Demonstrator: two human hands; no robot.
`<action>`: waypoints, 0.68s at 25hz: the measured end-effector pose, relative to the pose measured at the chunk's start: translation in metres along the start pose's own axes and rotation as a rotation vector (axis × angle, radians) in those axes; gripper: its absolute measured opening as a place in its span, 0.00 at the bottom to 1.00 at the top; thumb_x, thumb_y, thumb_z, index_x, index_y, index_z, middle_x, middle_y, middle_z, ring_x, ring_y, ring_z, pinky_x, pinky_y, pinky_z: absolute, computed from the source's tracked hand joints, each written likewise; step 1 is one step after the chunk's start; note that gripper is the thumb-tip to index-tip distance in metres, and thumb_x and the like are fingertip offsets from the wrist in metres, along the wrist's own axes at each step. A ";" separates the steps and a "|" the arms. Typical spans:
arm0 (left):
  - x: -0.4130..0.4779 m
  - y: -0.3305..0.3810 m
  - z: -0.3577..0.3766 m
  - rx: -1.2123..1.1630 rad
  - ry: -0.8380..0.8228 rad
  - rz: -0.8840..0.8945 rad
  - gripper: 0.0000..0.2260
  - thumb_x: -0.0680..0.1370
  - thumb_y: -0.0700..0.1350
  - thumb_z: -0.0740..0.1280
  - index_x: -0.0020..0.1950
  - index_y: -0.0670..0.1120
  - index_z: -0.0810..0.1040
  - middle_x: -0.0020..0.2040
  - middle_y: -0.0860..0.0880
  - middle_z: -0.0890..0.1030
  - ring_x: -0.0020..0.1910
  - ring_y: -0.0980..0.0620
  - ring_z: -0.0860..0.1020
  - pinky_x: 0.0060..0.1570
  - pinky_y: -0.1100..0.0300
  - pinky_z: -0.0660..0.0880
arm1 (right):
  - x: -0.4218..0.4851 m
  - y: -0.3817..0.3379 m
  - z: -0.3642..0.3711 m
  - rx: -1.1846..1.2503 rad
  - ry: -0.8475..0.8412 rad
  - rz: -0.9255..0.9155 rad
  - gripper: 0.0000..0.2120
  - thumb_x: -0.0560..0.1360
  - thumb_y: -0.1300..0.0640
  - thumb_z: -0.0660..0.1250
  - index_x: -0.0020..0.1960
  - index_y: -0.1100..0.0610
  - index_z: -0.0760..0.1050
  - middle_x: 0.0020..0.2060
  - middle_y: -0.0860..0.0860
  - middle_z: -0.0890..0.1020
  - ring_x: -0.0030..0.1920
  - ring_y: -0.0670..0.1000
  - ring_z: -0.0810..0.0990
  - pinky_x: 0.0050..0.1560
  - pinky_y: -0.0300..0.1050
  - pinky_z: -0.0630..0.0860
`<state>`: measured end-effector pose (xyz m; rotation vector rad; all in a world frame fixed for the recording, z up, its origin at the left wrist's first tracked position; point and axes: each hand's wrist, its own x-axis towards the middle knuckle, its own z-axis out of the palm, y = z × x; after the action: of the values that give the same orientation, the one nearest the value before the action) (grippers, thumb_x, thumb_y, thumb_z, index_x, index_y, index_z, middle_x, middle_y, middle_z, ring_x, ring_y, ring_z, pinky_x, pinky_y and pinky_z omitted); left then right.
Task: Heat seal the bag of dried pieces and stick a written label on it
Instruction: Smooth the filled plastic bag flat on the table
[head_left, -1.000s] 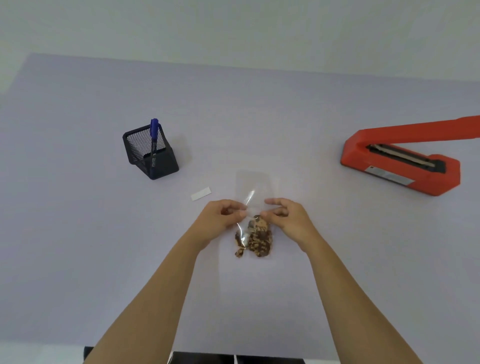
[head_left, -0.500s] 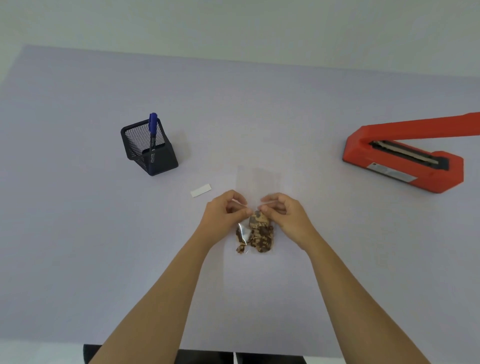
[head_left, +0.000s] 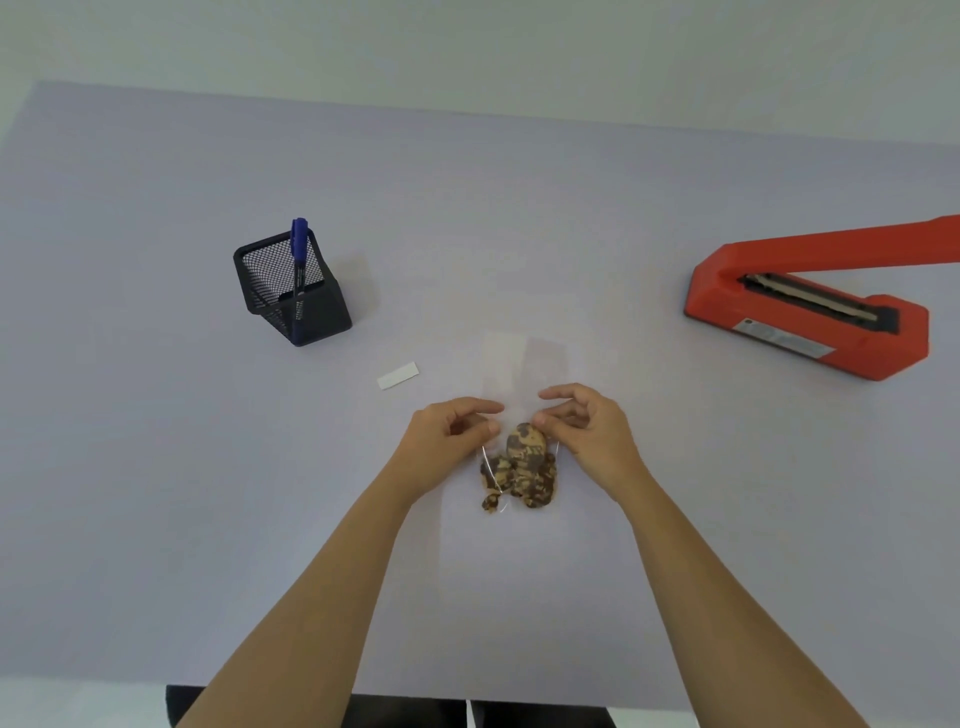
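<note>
Holder: black mesh holder (head_left: 293, 291), far left, with a blue pen (head_left: 298, 254) standing in it.
Label: white strip (head_left: 397, 375) flat on the table (head_left: 156, 467), between holder and left hand. Any writing on it is too small to tell.
Left hand: left hand (head_left: 447, 441) has curled fingers, thumb and forefinger pinching the left edge of the bag (head_left: 519, 369).
Bag: clear, lying centre near. Its far end is flat and empty. The pieces (head_left: 522, 470) are bunched at the near end.
Right hand: right hand (head_left: 587, 431) pinches the right edge likewise. The film is clear, so contact is judged, not certain.
Sealer: red sealer (head_left: 810, 306), far right, arm raised, well apart from the bag.
Stage: judged pre-seal, with the mouth unsealed.
Risk: tipping during the carry could spill the pieces. Pieces or creases on the seal line would give a weak seal. Slick film may slip from the pinch.
</note>
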<state>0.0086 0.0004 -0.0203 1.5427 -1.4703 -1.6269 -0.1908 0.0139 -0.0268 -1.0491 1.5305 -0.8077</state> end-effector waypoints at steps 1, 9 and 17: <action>0.000 0.000 0.000 -0.023 -0.013 -0.014 0.11 0.73 0.44 0.71 0.54 0.49 0.81 0.44 0.47 0.84 0.44 0.54 0.81 0.49 0.69 0.75 | 0.000 0.000 0.000 0.008 0.029 0.000 0.11 0.69 0.60 0.73 0.49 0.52 0.78 0.37 0.50 0.84 0.41 0.46 0.83 0.47 0.39 0.77; -0.002 0.002 0.006 -0.089 0.003 -0.050 0.08 0.71 0.40 0.73 0.48 0.45 0.78 0.42 0.48 0.82 0.43 0.49 0.80 0.48 0.58 0.78 | -0.002 0.002 -0.001 0.039 0.014 -0.020 0.10 0.68 0.61 0.74 0.47 0.52 0.77 0.37 0.50 0.84 0.40 0.45 0.83 0.47 0.38 0.77; -0.009 0.006 0.016 0.033 0.165 -0.056 0.22 0.70 0.40 0.73 0.60 0.52 0.69 0.39 0.49 0.82 0.35 0.61 0.78 0.38 0.73 0.74 | -0.006 0.001 0.008 -0.117 0.118 -0.021 0.25 0.69 0.57 0.74 0.60 0.54 0.66 0.43 0.44 0.77 0.40 0.46 0.81 0.39 0.29 0.75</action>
<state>-0.0058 0.0125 -0.0142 1.7072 -1.3833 -1.4733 -0.1830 0.0199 -0.0268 -1.1207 1.6857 -0.8150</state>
